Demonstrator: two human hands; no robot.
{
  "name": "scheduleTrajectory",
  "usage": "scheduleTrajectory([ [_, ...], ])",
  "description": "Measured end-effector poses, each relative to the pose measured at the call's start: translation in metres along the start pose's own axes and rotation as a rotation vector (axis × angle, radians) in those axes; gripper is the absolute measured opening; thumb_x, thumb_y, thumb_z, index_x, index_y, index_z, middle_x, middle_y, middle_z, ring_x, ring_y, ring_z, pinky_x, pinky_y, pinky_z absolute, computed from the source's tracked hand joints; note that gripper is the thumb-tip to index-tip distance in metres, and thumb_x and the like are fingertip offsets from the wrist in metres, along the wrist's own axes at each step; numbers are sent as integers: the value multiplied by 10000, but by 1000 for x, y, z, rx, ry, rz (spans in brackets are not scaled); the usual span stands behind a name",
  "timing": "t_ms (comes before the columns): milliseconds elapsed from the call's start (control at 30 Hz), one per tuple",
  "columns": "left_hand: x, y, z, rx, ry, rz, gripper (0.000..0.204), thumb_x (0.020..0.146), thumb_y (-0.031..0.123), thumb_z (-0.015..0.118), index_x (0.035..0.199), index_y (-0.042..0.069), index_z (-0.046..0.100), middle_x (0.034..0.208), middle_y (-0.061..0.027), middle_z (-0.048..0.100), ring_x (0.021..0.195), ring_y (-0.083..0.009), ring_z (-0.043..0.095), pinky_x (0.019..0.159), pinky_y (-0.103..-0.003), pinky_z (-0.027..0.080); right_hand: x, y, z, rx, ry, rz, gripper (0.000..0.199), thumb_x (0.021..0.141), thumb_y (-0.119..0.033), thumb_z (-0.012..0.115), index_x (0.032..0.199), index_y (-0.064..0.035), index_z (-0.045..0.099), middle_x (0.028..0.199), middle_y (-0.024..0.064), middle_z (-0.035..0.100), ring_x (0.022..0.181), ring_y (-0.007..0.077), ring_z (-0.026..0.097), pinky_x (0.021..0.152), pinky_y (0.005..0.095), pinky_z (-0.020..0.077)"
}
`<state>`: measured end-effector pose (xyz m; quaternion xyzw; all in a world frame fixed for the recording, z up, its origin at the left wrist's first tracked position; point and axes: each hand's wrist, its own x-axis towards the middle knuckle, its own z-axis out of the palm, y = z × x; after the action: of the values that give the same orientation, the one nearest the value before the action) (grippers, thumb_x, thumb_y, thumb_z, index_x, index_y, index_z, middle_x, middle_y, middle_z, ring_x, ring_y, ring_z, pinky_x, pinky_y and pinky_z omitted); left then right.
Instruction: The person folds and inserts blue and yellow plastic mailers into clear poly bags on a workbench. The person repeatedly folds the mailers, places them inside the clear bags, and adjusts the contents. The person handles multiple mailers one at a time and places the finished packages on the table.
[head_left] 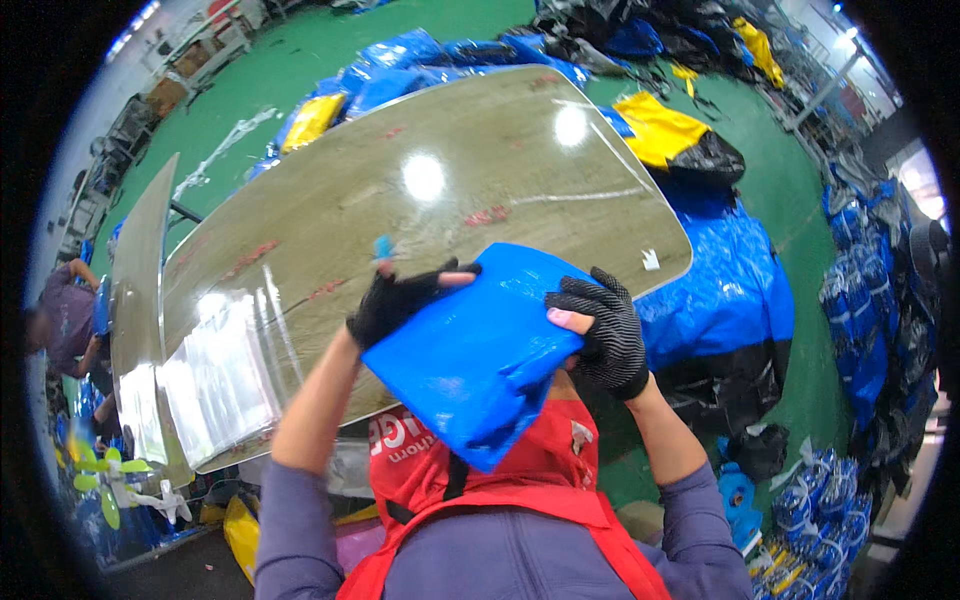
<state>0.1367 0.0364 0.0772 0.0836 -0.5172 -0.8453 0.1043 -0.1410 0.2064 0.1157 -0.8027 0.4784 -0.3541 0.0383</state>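
A glossy blue plastic bag (480,345), or a bag-like folded sheet, is held up in front of my red apron, over the near edge of the table. My left hand (405,300), in a black glove with bare fingertips, grips its upper left edge. A small light-blue scrap (383,246) shows at one of that hand's fingertips. On the other side my right hand (600,335), in a striped black glove, closes on the bag's right edge with the thumb on top. The bag's lower corner hangs creased toward my waist. Its underside is hidden.
The glossy wood-patterned table (350,215) has clear plastic sheets (225,385) at its left. Large blue-and-black bags (715,290) lie right of it, with yellow-and-black material (665,135) behind. Bundled blue packs (825,510) stand lower right. A green fan (105,475) and another person (68,315) are left.
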Motion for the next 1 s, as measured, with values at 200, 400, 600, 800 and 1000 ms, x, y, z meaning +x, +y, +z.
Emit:
scheduleTrajectory([
  [200, -94, -96, 46, -358, 689, 695, 1002, 777, 701, 566, 1478, 67, 233, 1470, -146, 359, 1301, -293, 411, 1067, -437, 354, 30, -30, 51, 677, 365, 578, 493, 831, -322, 710, 1170, -2, 548, 1158, 164, 627, 1063, 272, 588, 931, 360, 448],
  [400, -108, -119, 88, 308, 1321, 277, 756, 834, 515, 674, 1338, 5, 435, 1242, -193, 572, 1106, -274, 578, 939, -381, 456, 26, -34, 97, 927, -25, 801, 782, 806, -419, 744, 1310, 92, 434, 1174, 188, 597, 1054, 240, 576, 888, 347, 480],
  [600, -154, -33, 115, 1012, 861, -862, 609, 850, 514, 639, 1160, -8, 582, 1029, -255, 633, 952, -375, 628, 819, -403, 505, 4, -31, 99, 1067, -374, 1087, 813, 741, -348, 810, 1350, 35, 432, 1263, 170, 568, 1121, 244, 560, 959, 363, 463],
  [800, -120, -50, 64, 1437, 740, 41, 821, 874, 669, 397, 1428, 63, 365, 1484, -237, 310, 1379, -454, 235, 1159, -496, 117, 4, -30, 94, 1005, -494, 1123, 865, 754, -344, 804, 1417, 4, 371, 1332, 140, 526, 1191, 224, 516, 1014, 355, 426],
  [1000, -110, -13, 29, 1205, 622, -475, 622, 912, 455, 501, 1380, 51, 430, 1333, -203, 523, 1218, -360, 517, 1018, -432, 416, 12, -28, 92, 1019, -508, 1021, 825, 756, -359, 796, 1386, 12, 413, 1306, 152, 546, 1174, 223, 530, 1008, 351, 428],
])
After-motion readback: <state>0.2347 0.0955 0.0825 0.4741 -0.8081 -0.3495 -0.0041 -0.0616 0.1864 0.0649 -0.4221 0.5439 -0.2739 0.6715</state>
